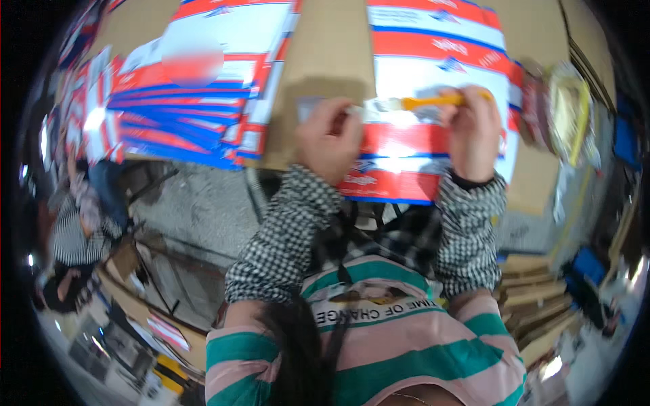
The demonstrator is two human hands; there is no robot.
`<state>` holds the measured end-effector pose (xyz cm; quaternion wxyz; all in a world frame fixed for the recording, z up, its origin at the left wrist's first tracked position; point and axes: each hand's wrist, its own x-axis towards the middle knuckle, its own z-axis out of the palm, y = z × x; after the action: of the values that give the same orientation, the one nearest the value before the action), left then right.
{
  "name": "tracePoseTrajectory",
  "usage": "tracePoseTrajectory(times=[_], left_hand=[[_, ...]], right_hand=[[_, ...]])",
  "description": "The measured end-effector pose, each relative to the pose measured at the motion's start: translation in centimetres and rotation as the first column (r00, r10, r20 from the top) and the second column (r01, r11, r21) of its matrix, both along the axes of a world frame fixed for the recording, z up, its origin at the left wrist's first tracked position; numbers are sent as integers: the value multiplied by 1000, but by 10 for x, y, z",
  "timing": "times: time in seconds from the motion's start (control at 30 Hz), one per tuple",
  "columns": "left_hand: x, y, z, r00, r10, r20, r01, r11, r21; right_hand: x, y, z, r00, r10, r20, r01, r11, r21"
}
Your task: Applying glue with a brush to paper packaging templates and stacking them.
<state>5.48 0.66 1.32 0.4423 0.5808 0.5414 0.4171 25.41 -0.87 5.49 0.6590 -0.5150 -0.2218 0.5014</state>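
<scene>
In my right hand [476, 128] is a slim yellow-handled tool [426, 102], pinched near the end of its handle. The tool lies level and points left; its pale tip is washed out by glare, so I cannot tell its exact kind. My left hand [330, 139] is closed just left of that tip, fingers curled, with something small and whitish at the fingertips that I cannot make out. Beneath both hands lies a stack of flat red, white and blue printed packages [399, 145], which overhangs the table's near edge.
More printed packages [186, 122] lie fanned out on the left of the brown table [325, 51]. At the right edge stand rolls of tape [565, 111], one yellowish, one reddish. Cardboard pieces [538, 298] are stacked low on the right. Another person [74, 230] is at far left.
</scene>
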Motion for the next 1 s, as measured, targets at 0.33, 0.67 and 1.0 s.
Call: tracePoseTrajectory(times=[0.33,0.67,1.0], left_hand=[[10,-6,7,996,-1,93,8,998,-68],[7,-6,6,995,16,99,-10,998,-65],[7,-5,9,997,5,83,0,998,-60]], right_hand=[[2,-5,5,1000,5,16,-4,998,-62],[0,-2,4,996,76,45,-73,995,-61],[3,-1,3,994,87,69,-83,994,-67]])
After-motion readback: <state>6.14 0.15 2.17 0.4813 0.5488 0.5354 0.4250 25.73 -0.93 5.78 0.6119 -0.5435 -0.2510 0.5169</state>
